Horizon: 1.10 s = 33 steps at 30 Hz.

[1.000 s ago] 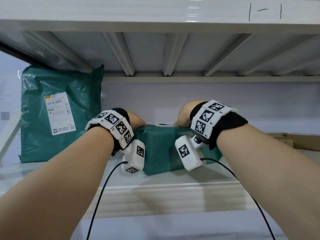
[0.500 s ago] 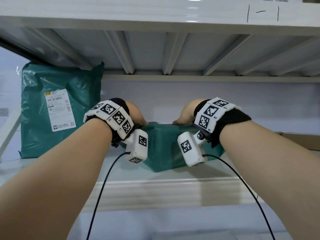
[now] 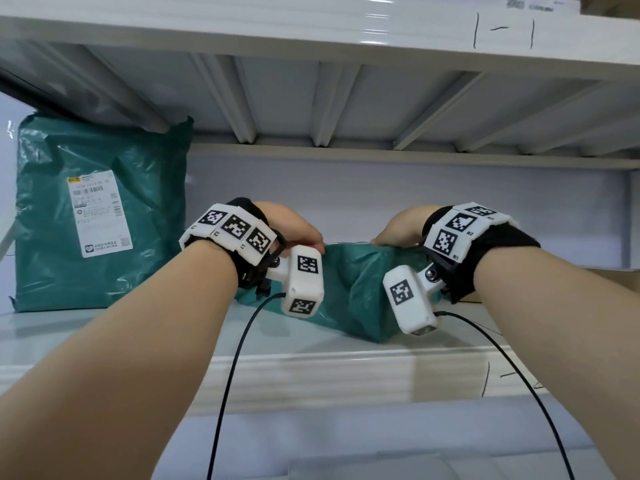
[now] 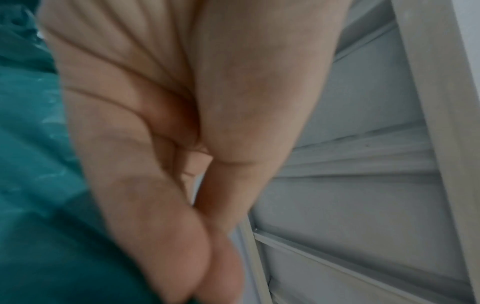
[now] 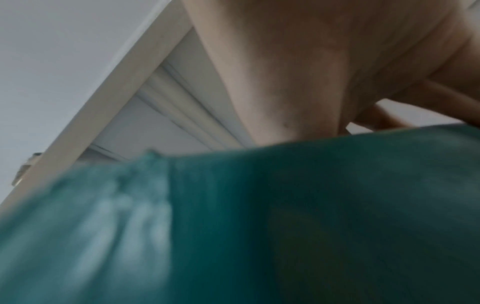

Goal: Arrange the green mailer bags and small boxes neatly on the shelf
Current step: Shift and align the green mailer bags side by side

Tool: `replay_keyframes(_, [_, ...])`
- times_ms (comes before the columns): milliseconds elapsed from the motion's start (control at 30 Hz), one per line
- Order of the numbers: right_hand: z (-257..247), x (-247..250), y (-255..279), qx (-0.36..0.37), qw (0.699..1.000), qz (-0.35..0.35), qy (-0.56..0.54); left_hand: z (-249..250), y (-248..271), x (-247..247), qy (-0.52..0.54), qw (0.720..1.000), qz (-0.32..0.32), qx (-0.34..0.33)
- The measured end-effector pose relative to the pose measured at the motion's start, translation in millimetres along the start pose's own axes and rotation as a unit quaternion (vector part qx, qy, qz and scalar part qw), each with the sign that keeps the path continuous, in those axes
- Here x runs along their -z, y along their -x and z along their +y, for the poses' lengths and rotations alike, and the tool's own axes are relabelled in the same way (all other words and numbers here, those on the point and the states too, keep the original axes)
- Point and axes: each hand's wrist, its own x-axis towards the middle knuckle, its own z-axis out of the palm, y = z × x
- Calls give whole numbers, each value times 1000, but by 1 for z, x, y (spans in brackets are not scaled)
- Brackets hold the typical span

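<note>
A small green mailer parcel (image 3: 360,292) sits mid-shelf with one corner toward the front edge. My left hand (image 3: 298,233) holds its top left end with the fingers curled over the far side. In the left wrist view the left hand (image 4: 155,144) lies beside the parcel (image 4: 39,185) with thumb and fingers close together. My right hand (image 3: 398,230) grips the top right end. In the right wrist view the right hand (image 5: 298,72) reaches over the top edge of the parcel (image 5: 259,226). A large green mailer bag (image 3: 100,216) with a white label stands upright at the left.
The white shelf board (image 3: 311,368) runs across the front, with bare surface between the two bags. The ribbed underside of the upper shelf (image 3: 311,98) hangs low overhead. A flat brown cardboard piece (image 3: 620,277) lies at the far right, behind my right forearm.
Both hands have moved slightly right and apart with the small parcel. The parcel has turned, so one corner now points at the front edge. The large bag has not moved.
</note>
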Motion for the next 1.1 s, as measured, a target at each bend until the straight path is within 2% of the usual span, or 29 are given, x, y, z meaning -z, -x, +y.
replay_keyframes(67, [7, -2, -2, 2, 997, -30, -77, 3, 0, 0, 12, 999, -36, 11])
replay_keyframes(133, [13, -5, -5, 11, 996, -28, -86, 4, 1, 1, 49, 997, -53, 7])
replay_keyframes(233, [10, -7, -4, 11, 996, -11, -85, 1, -3, 5, 29, 999, 20, 18])
replay_keyframes(367, [12, -6, -3, 7, 992, -39, -118, -21, -12, 13, -130, 982, 139, 19])
replay_keyframes(433, [13, -6, -1, 8, 993, -37, -108, -31, -16, 13, -119, 984, 131, 29])
replay_keyframes(500, [13, -7, 1, 7, 994, -24, -107, -38, -21, 9, -64, 994, 82, 18])
replay_keyframes(667, [19, -9, -4, -28, 979, -24, -199, -51, -33, 8, 45, 998, 41, -27])
replay_keyframes(733, [21, -8, -2, -34, 981, -12, -191, -58, -38, 12, 74, 997, 20, -22])
replay_keyframes(833, [21, -7, 2, -29, 987, 8, -157, -62, -40, 13, 78, 997, 22, -7])
replay_keyframes(933, [21, -4, 3, -20, 992, 2, -121, -63, -39, 16, 87, 995, 54, -3])
replay_keyframes(1000, [23, -2, 3, -12, 988, -34, -148, -68, -39, 25, 104, 992, 77, 12])
replay_keyframes(1100, [17, -2, 7, 24, 979, -82, -185, -76, -22, 44, 68, 991, 111, 26])
